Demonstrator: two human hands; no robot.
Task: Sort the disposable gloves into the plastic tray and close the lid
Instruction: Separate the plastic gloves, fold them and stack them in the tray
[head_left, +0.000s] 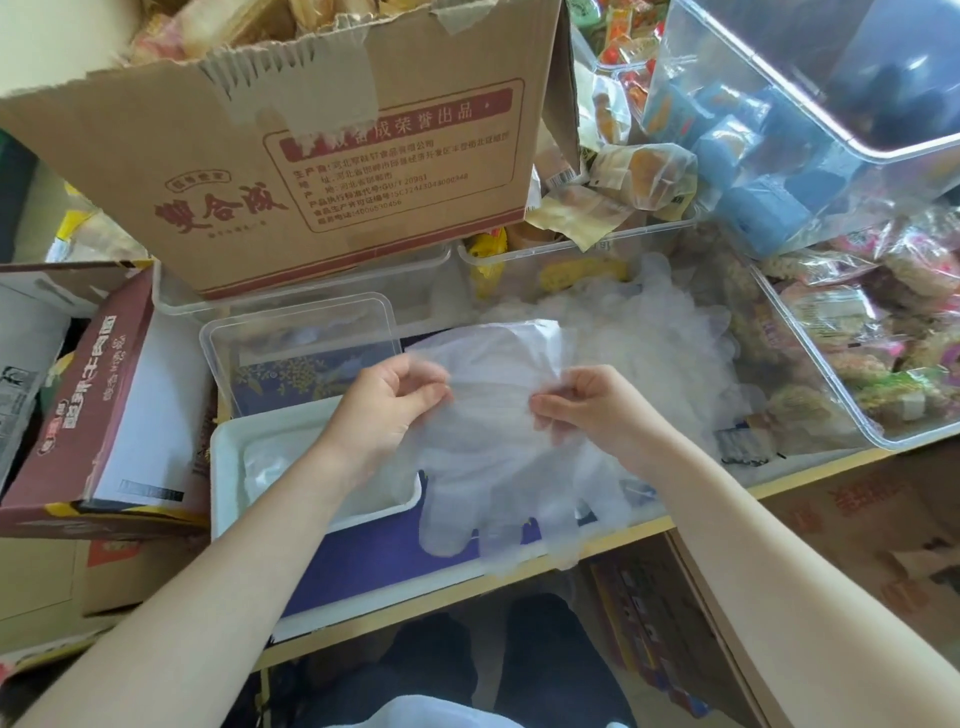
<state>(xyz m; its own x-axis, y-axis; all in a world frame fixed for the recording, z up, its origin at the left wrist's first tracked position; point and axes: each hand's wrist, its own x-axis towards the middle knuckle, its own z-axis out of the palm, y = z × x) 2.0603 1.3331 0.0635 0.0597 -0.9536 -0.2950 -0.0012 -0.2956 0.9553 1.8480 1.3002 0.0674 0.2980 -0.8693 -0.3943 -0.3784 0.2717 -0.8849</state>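
Gloves (498, 457) below carton (291, 156) printed 荣誉出品, pinched in both hands.

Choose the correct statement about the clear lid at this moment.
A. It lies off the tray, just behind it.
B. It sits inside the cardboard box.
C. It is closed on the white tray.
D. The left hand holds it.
A: the clear lid lies apart behind the white tray, which is uncovered, while the left hand and the right hand both pinch a disposable glove.
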